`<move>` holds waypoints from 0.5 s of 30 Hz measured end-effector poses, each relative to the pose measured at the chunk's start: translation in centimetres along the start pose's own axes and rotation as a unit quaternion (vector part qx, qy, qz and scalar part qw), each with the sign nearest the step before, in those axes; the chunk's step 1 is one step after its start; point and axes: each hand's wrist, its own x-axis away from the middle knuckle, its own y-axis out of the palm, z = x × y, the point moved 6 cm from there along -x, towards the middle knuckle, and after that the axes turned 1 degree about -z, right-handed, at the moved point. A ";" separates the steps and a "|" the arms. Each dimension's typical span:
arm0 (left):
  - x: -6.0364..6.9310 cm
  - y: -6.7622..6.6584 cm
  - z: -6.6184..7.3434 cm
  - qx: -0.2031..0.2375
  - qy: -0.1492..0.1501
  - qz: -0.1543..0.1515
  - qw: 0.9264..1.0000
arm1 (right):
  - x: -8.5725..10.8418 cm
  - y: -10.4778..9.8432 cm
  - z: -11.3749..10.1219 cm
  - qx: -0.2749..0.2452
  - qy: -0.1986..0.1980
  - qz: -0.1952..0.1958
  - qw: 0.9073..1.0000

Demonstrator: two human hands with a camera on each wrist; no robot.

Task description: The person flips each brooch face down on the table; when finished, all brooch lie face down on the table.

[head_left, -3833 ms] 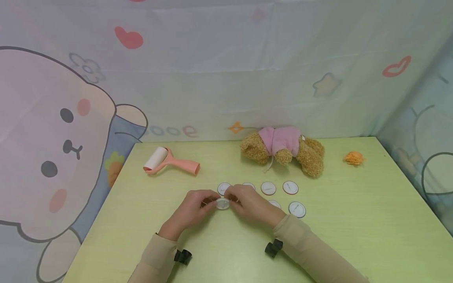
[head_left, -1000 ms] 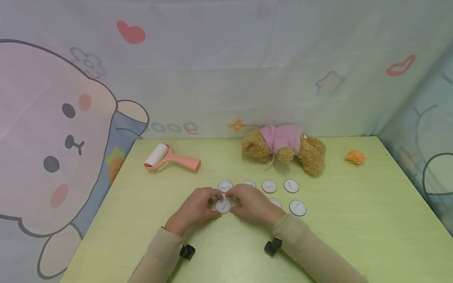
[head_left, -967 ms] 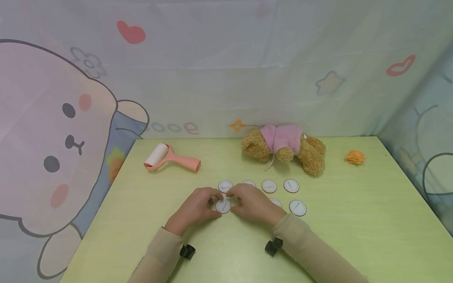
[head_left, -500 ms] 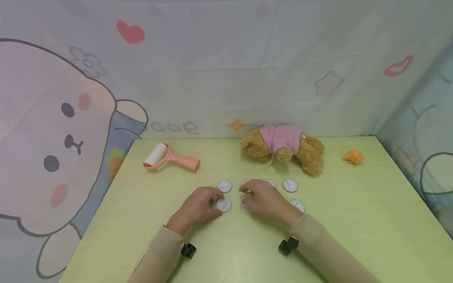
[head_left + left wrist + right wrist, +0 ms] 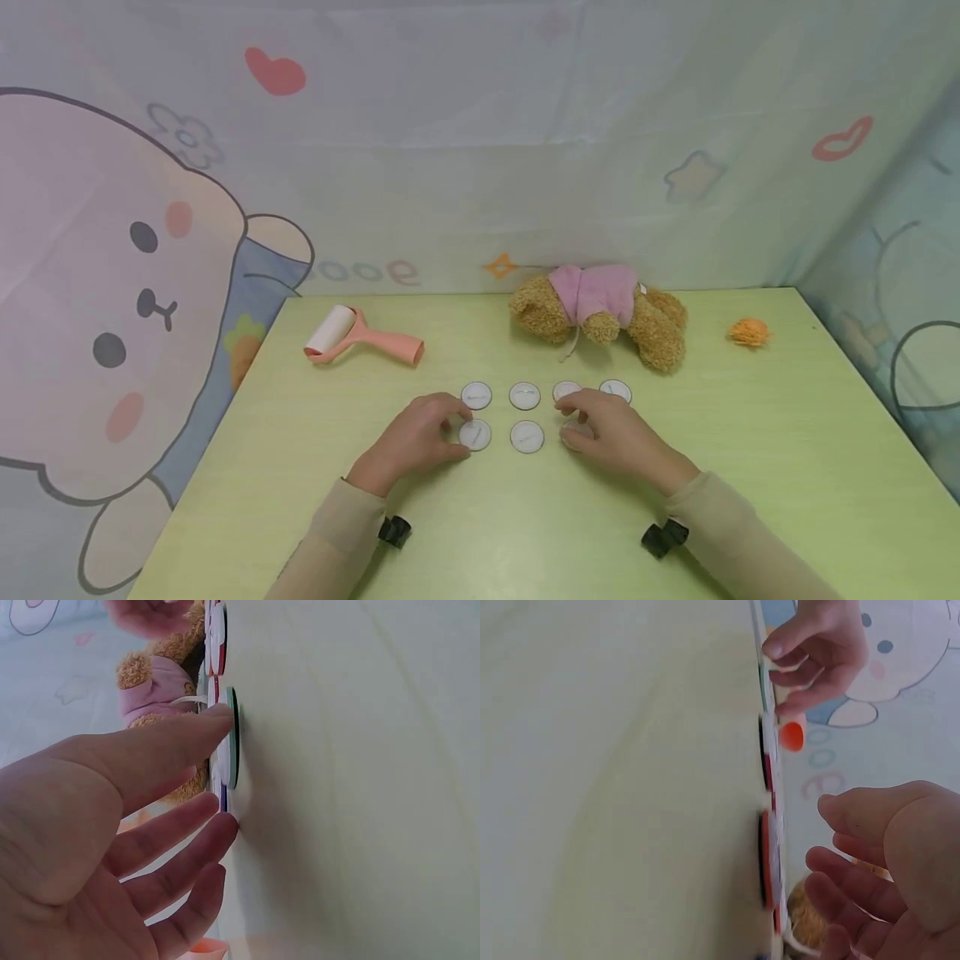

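Observation:
Several round pin badges lie in two rows on the table, white pin backs upward. In the head view, my left hand (image 5: pixel 420 435) is at the front row's left badge (image 5: pixel 475 435), its thumb and forefinger loosely curved at the edge. The left wrist view shows the thumb touching this green-rimmed badge (image 5: pixel 233 750). My right hand (image 5: pixel 618 433) hovers over a front-row badge (image 5: pixel 577 435), partly covering it, fingers relaxed and holding nothing. Between the hands lies another front-row badge (image 5: pixel 527 437). The front row's rightmost badge is hidden beneath my right hand.
A pink-handled lint roller (image 5: pixel 365 336) lies at the back left of the table (image 5: pixel 480 533). Behind the badges, a brown teddy bear (image 5: pixel 600 312) in a pink top lies on its side. An orange tuft (image 5: pixel 750 332) sits at the back right, before a printed curtain.
Earlier both hands held the left badge up; it now lies flat, pin side up. My right hand has since moved right across the front row. My left hand has stayed beside that badge.

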 end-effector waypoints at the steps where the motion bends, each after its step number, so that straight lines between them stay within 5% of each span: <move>1: 0.1 -0.2 -0.1 0.001 -0.001 0.003 1.000 | 0.4 -0.3 0.4 0.002 0.005 0.002 1.000; 8: 1.1 -2.1 -1.0 0.002 0.016 0.043 0.999 | 2.9 -2.8 2.8 0.035 0.024 0.021 0.999; 15: 2.2 -5.8 -2.6 -0.056 0.020 0.105 0.993 | 4.6 -7.1 5.7 0.093 0.051 0.034 0.994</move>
